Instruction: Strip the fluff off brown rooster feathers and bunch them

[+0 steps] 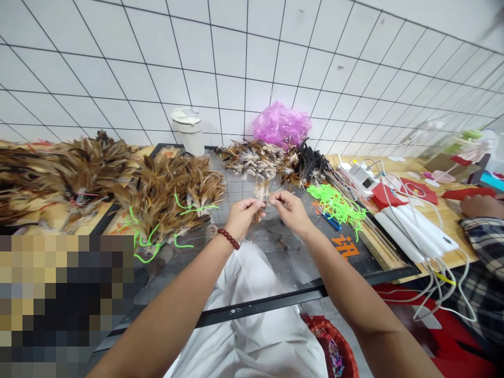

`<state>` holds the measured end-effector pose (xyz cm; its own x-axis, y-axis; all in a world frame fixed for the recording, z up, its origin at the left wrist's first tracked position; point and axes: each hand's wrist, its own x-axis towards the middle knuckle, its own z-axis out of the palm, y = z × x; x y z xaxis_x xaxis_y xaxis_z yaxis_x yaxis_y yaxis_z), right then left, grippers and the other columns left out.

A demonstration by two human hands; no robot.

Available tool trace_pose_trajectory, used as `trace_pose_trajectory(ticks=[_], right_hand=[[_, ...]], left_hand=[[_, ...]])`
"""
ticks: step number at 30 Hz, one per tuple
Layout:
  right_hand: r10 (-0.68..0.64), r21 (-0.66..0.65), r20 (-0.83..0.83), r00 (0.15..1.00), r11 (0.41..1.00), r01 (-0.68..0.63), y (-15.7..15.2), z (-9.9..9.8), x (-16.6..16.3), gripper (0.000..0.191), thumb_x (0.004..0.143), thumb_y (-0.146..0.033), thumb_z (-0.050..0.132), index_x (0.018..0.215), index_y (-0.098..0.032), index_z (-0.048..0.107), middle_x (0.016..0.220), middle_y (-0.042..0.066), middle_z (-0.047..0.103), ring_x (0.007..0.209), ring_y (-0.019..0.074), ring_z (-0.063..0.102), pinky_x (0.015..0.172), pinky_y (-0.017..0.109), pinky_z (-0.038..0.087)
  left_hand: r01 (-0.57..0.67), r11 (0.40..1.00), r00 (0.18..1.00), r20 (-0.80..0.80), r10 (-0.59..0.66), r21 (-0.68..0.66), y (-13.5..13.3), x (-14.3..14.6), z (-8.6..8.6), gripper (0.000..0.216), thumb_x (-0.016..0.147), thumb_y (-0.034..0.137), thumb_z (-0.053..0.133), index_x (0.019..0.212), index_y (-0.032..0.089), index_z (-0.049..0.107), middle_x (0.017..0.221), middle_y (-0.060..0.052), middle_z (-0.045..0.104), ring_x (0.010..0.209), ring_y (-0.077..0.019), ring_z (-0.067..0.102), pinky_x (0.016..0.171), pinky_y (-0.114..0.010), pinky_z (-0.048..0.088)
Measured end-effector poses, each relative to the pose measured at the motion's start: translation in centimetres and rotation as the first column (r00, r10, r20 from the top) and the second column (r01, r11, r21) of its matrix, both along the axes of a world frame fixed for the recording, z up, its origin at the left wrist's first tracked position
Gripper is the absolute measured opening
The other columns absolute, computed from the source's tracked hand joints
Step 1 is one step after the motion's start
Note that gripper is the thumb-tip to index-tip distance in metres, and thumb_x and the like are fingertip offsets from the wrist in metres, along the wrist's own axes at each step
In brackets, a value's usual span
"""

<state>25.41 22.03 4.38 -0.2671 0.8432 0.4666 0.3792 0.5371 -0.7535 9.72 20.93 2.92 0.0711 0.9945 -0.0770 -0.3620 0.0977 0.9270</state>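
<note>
Over the dark glass tabletop (283, 247), my two hands meet near the middle. My left hand (244, 214), with a dark red bead bracelet (228, 239) at its wrist, pinches a small tuft of pale brown feathers (261, 190). Close beside it, my right hand (290, 209) has thumb and forefinger pinched together; what lies between them is too small to make out. Behind the hands lies a heap of speckled feathers (255, 157), with black feathers (312, 164) at its right. A tangle of bright green cords (336, 205) sits right of my right hand.
Bundles of brown feathers (169, 184) cover the left side. A white lidded cup (189, 131) and a pink plastic bag (280, 123) stand by the tiled wall. Cables and a white power strip (421, 231) lie right, near another person's hand (482, 206). Below is a red basket (350, 349).
</note>
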Motion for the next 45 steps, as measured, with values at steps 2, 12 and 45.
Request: trace_pose_trajectory(ticks=[2, 12, 45], right_hand=[[0.044, 0.167, 0.139, 0.989, 0.984, -0.067, -0.4, 0.4, 0.1, 0.016, 0.089, -0.026, 0.05, 0.08, -0.018, 0.062, 0.081, 0.003, 0.063, 0.079, 0.0148, 0.056, 0.076, 0.028, 0.042], [-0.114, 0.395, 0.198, 0.973, 0.918, 0.027, -0.5, -0.2, -0.1, 0.013, 0.09, -0.026, 0.052, 0.083, -0.021, 0.062, 0.085, 0.004, 0.064, 0.087, 0.0168, 0.058, 0.08, 0.031, 0.041], [0.038, -0.195, -0.235, 0.971, 0.977, -0.085, 0.0, -0.3, -0.8, 0.025, 0.073, -0.042, 0.068, 0.084, -0.019, 0.067, 0.079, 0.003, 0.065, 0.073, 0.0154, 0.057, 0.071, 0.03, 0.044]], left_hand=[[-0.009, 1.0, 0.999, -0.033, 0.009, -0.01, 0.0, -0.1, 0.2, 0.03, 0.061, 0.037, 0.077, 0.07, 0.011, 0.066, 0.063, -0.005, 0.065, 0.048, -0.01, 0.057, 0.04, -0.019, 0.036], [0.156, 0.986, 0.977, -0.153, -0.146, 0.057, -0.3, -0.6, 0.5, 0.026, 0.066, 0.038, 0.072, 0.069, 0.012, 0.066, 0.057, -0.001, 0.059, 0.042, -0.0054, 0.049, 0.038, -0.017, 0.027], [-0.023, 0.989, 0.987, -0.152, 0.045, 0.144, -0.1, -0.1, 0.5, 0.022, 0.064, 0.036, 0.071, 0.06, 0.015, 0.068, 0.059, -0.002, 0.063, 0.059, -0.0116, 0.054, 0.063, -0.024, 0.043]])
